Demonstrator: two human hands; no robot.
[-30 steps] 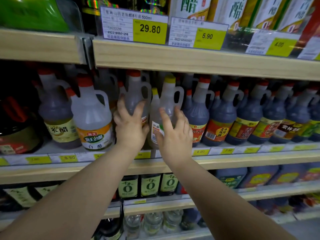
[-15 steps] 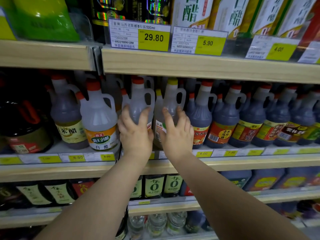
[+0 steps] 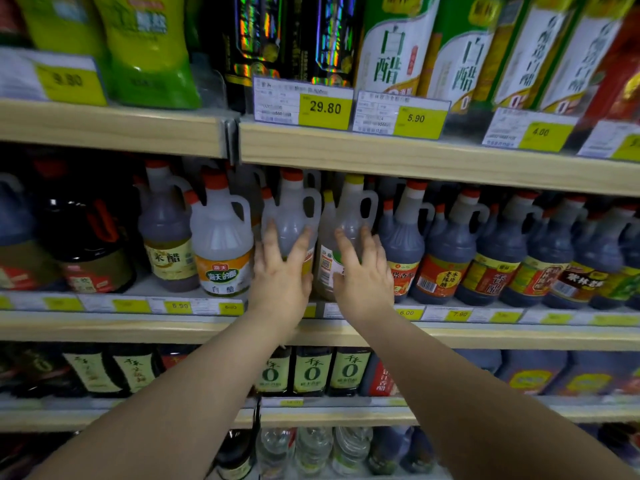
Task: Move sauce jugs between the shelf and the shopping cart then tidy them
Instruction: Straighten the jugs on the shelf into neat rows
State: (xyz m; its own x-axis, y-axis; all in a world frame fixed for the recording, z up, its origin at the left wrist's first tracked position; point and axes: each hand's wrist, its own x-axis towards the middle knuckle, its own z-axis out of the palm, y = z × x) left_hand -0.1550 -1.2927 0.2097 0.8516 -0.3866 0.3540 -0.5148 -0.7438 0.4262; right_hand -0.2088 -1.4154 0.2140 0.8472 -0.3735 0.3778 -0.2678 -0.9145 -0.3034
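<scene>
Surroundings: middle shelf [image 3: 450,332] packed with handled jugs standing upright, price tags along its front lip; upper shelf board [image 3: 415,157] overhangs the caps closely.
Left of left hand: white-vinegar jug [image 3: 221,244], orange cap, orange and green label, just beside the hand; further left a darker rice-vinegar jug [image 3: 166,237].
Right of right hand: row of dark jugs [image 3: 485,251] with red caps and red-yellow labels, the nearest just beside the fingers.
Obstructions: neighbouring jugs flank both target jugs closely; more caps show behind them.
Left hand [image 3: 280,275]: fingers spread, palm laid flat on the front of the red-capped jug [image 3: 294,209]; not curled round it, no grasp.
Right hand [image 3: 363,275]: fingers spread, laid on the front of the yellow-capped jug [image 3: 349,216]; likewise open, not gripping.
Red-capped jug: translucent, pale greyish fill, loop handle on its right, label hidden by hand.
Yellow-capped jug: translucent, cloudy tan fill, white label with a code square part-visible.
Position: both jugs on the middle shelf, side by side, at its front edge.
Cart: out of frame.
</scene>
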